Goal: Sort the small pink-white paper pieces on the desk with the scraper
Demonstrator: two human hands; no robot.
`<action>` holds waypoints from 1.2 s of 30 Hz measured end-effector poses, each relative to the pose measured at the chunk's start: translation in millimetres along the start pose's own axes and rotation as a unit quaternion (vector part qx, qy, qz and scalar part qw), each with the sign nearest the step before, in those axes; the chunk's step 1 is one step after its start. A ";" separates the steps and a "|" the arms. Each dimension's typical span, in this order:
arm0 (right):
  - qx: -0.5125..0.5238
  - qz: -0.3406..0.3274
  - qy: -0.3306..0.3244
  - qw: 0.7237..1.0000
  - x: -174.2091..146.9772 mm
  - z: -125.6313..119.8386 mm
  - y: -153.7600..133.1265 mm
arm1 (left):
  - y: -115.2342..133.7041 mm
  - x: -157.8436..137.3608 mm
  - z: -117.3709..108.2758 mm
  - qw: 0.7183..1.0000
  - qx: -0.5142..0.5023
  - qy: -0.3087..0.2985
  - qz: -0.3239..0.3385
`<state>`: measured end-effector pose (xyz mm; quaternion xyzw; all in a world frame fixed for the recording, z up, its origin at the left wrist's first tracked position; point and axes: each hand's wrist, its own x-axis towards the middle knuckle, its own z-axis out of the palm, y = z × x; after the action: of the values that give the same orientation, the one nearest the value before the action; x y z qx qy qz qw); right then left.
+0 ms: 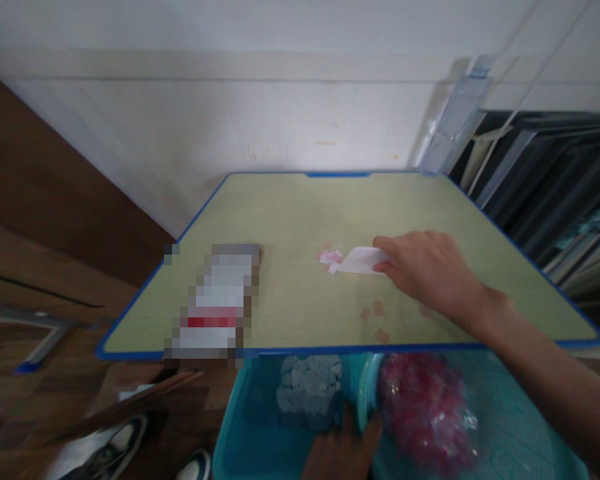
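My right hand [430, 270] is over the yellowish board of a small table [290, 207], closed on a flat white piece that looks like a folded card [363, 260]. The card's slanted end touches or nearly touches a small heap of pale pink and white flakes [330, 259]. Low in the view, my left hand [341, 453] reaches into a teal tub [253, 427], its visible fingers apart. It is near a pile of greyish square chips [310, 387] and the rim of a clear jar of pink-red flakes [425, 407]. I see nothing in that hand.
A pixelated phone-like object [215, 300] lies at the board's left. Reddish marks [377, 313] stain the board near its front edge. A clear plastic bottle [455, 120] stands against the wall behind. Dark panels [560, 167] lean at the right. Shoes [125, 440] show on the floor.
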<state>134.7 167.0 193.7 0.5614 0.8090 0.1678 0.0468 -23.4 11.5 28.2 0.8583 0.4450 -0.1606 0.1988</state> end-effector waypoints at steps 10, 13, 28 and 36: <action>0.012 -0.062 0.022 0.998 -4.8 -7.2 0.6 | -3.3 1.9 23.3 0.995 0.052 0.084 0.003; 0.021 -0.030 0.023 0.999 2.0 -5.7 -8.9 | -4.2 2.1 26.4 0.995 0.055 0.087 0.010; 0.017 -0.058 0.014 0.998 0.9 -3.0 0.1 | -5.0 6.9 34.7 0.991 0.082 0.105 0.009; 0.020 0.004 0.030 0.999 13.9 -1.8 -13.3 | -4.8 6.3 41.4 0.985 0.084 0.147 0.008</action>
<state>117.4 175.3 192.7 0.5600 0.8111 0.1685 0.0108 -27.9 -1.6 -11.7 0.8895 0.4479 -0.0676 0.0595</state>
